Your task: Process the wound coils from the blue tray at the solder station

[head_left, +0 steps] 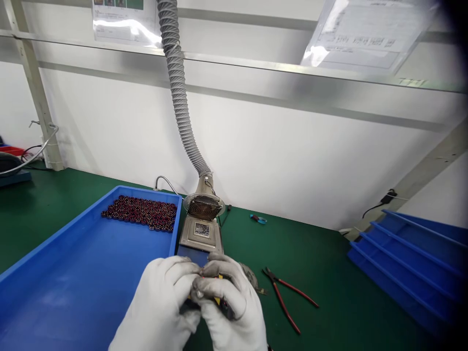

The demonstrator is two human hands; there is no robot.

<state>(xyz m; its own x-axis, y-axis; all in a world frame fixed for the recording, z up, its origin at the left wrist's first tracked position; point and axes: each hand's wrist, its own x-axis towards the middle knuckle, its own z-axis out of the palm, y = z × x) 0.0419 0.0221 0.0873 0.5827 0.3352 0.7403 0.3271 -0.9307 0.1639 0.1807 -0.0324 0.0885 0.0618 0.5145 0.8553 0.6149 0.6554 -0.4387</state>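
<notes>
Close together at the near edge of the view, the white-gloved left hand [157, 302] and the white-gloved right hand [236, 297] meet at their fingertips, both closed around a small piece with yellow and dark parts [218, 301]; the fingers cover most of it, so its shape cannot be told; I judge the work on it to be partway, since it is being handled and not set down, though no finished step can be read from it.

Just beyond the hands stands a square grey metal plate fixture [202, 233], under a round metal hood [203, 204] on a grey ribbed hose [179, 92]; to their left lies a large blue plastic tray [91, 278], with many small dark-red round parts [141, 213] gathered at its far end; whether those are finished or waiting cannot be told.

For room, the tray's raised wall bounds the left hand closely, and the fixture limits reaching forward; just right of the right hand lie red-handled metal pliers [271, 276], with small blue-and-black snips [259, 219] farther off; past the pliers the green table [325, 258] gives the widest stretch for moving, as far as the stacked blue plastic bins [402, 273] at far right.
</notes>
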